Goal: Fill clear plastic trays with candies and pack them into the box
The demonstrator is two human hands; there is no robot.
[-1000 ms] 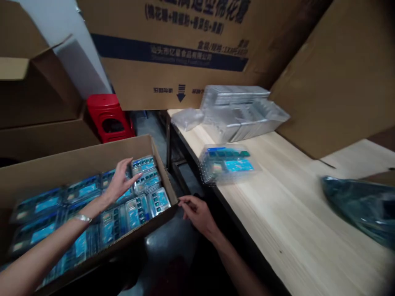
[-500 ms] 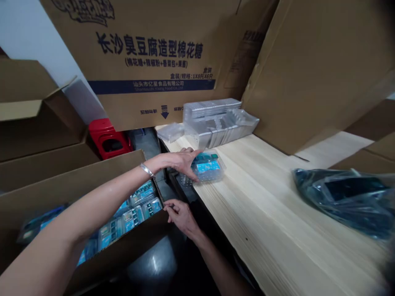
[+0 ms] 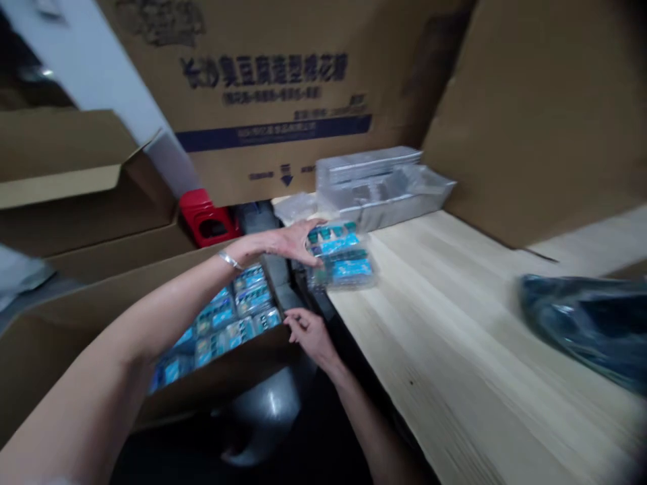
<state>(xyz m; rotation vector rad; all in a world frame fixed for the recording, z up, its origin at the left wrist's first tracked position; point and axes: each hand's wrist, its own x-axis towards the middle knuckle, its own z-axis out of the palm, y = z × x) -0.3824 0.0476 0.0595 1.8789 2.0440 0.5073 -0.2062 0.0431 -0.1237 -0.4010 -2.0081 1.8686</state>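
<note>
My left hand (image 3: pixel 296 241), a silver bracelet on its wrist, grips a clear plastic pack (image 3: pixel 336 237) with green and blue contents between thumb and fingers. That pack is tilted above another blue pack (image 3: pixel 351 269) at the left edge of the wooden table (image 3: pixel 455 323). Lower down, my right hand (image 3: pixel 311 335) has its fingers curled at the near right corner of an open cardboard carton (image 3: pixel 217 380). Whether they pinch its rim or something small is unclear. Inside the carton lie rows of similar blue packs (image 3: pixel 253 296).
Clear plastic trays (image 3: pixel 384 195) are stacked at the table's back, before a large printed carton (image 3: pixel 263 148). A red stool (image 3: pixel 209 219) stands beyond the open carton. To the right lies a dark item in clear plastic wrapping (image 3: pixel 581 330).
My left hand has tilted the upper pack up and away from the one below, which now shows. My right hand keeps its place by the carton corner. The view has shifted.
</note>
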